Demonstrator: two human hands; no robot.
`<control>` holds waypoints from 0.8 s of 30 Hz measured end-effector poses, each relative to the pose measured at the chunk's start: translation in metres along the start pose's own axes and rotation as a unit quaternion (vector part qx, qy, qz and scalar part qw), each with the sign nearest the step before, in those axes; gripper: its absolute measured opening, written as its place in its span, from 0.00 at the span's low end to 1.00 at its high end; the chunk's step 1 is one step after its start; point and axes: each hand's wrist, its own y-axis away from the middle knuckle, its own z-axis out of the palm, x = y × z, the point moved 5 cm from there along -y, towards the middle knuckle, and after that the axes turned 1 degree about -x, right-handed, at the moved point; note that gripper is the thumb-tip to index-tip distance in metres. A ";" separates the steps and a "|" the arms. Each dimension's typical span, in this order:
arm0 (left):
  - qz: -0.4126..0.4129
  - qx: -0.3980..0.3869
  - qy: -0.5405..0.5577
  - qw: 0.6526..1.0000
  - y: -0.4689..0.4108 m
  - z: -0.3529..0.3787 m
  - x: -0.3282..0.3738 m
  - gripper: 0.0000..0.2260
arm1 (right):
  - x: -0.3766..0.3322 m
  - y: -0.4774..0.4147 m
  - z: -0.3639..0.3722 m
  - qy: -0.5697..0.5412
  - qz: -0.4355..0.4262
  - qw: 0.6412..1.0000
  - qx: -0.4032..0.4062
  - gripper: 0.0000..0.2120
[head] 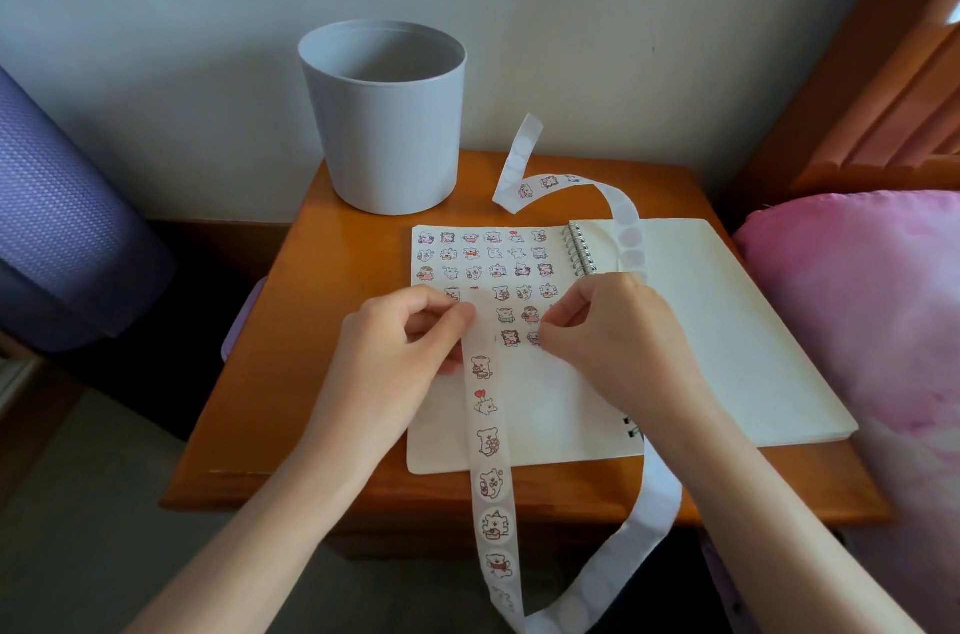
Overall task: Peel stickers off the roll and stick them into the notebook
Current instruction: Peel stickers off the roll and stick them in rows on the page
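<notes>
The sticker strip (488, 441) drapes over the left page of the notebook (727, 321), its upper end pinched by the left hand (395, 347). The right hand (618, 337) is curled beside the strip; whether it pinches anything cannot be told. Backing likely light, limp, tearable: lift each sticker (482, 367) by its edge.

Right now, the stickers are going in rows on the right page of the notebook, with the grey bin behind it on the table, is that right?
No. The head view shows the rows of stickers on the left page of the notebook; the right page carries only the strip lying across it. The grey bin does stand behind it on the table.
</notes>
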 end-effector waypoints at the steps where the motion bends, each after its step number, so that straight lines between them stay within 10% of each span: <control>1: 0.000 0.000 -0.001 1.000 0.000 0.000 0.000 0.08 | 0.000 0.000 0.000 0.002 -0.002 1.000 -0.001 0.03; 24: 0.018 0.005 0.018 1.000 0.002 -0.001 0.007 0.06 | -0.004 0.006 -0.007 -0.139 -0.085 0.986 0.029 0.02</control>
